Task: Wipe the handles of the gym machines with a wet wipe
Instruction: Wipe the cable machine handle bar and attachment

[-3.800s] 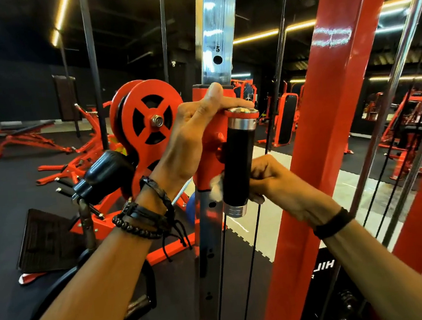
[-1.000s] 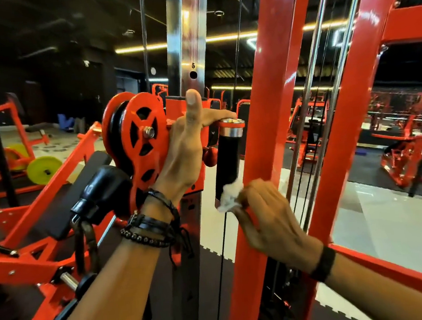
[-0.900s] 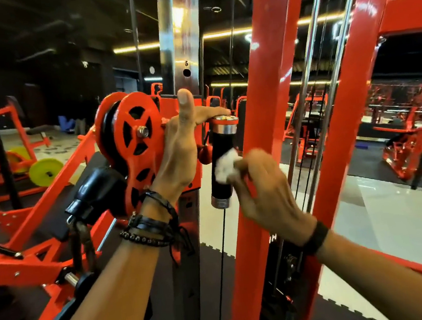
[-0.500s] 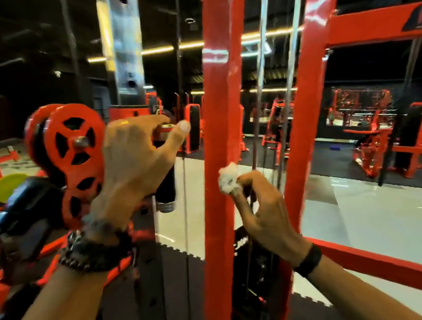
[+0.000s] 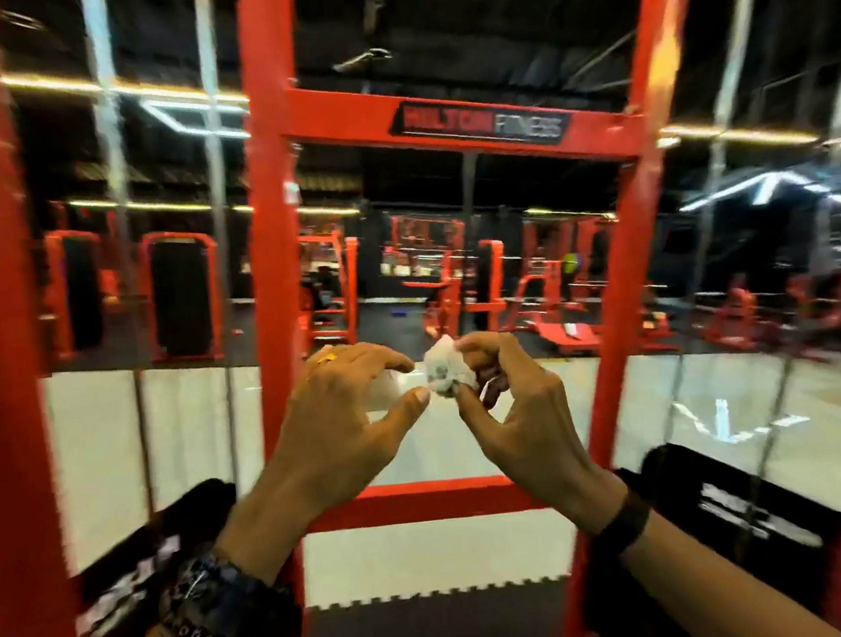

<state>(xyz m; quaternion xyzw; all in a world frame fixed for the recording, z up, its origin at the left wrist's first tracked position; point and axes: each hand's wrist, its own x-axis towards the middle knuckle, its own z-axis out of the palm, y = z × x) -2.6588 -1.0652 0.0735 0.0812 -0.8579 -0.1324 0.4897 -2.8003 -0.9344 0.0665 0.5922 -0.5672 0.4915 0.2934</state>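
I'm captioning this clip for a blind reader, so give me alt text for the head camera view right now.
A right hand pinches a crumpled white wipe at chest height, while the left hand reaches toward it, fingers nearly touching it. Behind them stands a red machine frame, motion-blurred, with more red gym equipment across the floor beyond.

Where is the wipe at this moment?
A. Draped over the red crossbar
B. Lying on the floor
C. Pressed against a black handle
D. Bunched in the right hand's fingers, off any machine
D: the right hand pinches the crumpled wipe in mid-air, the left hand open beside it; no handle is in view.
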